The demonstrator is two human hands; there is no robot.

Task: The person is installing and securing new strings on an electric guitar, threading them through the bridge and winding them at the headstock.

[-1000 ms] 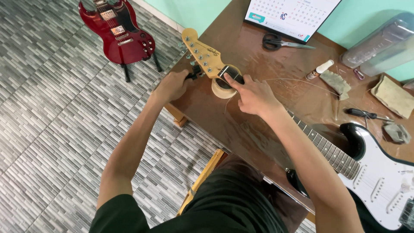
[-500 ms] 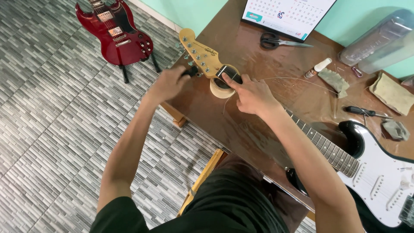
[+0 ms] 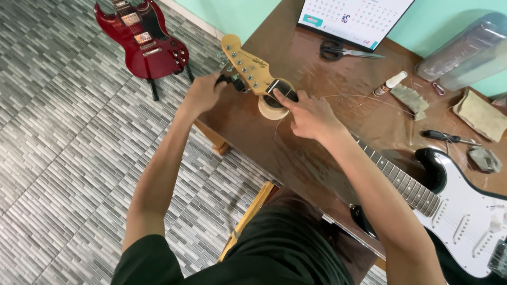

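A black-and-white electric guitar [image 3: 465, 216] lies across the brown table [image 3: 317, 158], its pale wooden headstock [image 3: 245, 63] sticking out past the table's left edge. The neck rests on a roll of tape [image 3: 272, 108]. My left hand [image 3: 203, 95] grips a small black winder [image 3: 229, 82] at the tuning pegs on the headstock's near side. My right hand [image 3: 309, 113] presses its fingers on the strings by the nut. A loose thin string [image 3: 364, 97] curls over the table beyond my right hand.
A red electric guitar [image 3: 142, 39] stands on a floor stand at the upper left. On the table lie scissors [image 3: 343, 51], a desk calendar [image 3: 354, 16], a small bottle [image 3: 390, 83], cloths [image 3: 480, 113], a screwdriver [image 3: 449, 137] and a clear plastic container [image 3: 465, 53].
My left hand has shifted slightly at the pegs, turning the winder. My right hand stays on the strings at the nut.
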